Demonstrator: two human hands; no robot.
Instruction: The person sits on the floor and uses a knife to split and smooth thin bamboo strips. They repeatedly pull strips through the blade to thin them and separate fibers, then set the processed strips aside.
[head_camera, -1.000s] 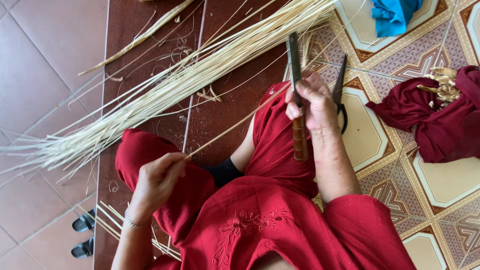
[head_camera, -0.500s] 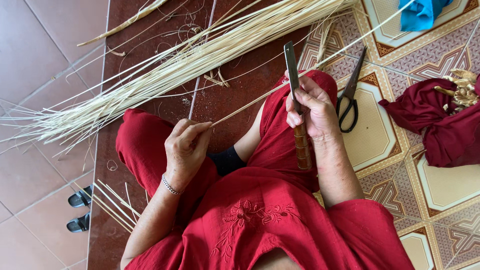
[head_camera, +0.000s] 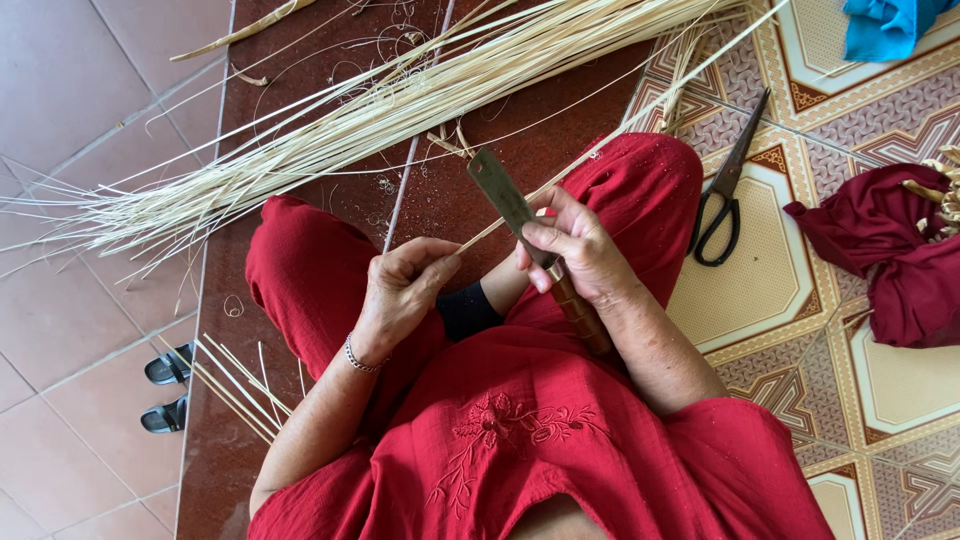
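A: Report the state of each hand.

B: The right hand (head_camera: 575, 250) is closed around a knife (head_camera: 530, 240); its fingers wrap the brown handle and the flat blade points up and to the left. The left hand (head_camera: 405, 285) has its fingers pinched narrowly on one thin cane strip (head_camera: 640, 110).

A: Location of the strip?

B: It runs diagonally from the left hand up to the right, crossing against the blade just above the right hand.

A: Surrounding items?

B: A cane bundle (head_camera: 350, 130) lies on the floor beyond the knees. Black scissors (head_camera: 725, 190) rest on the patterned tiles (head_camera: 760, 290), beside a dark red cloth (head_camera: 890, 255).
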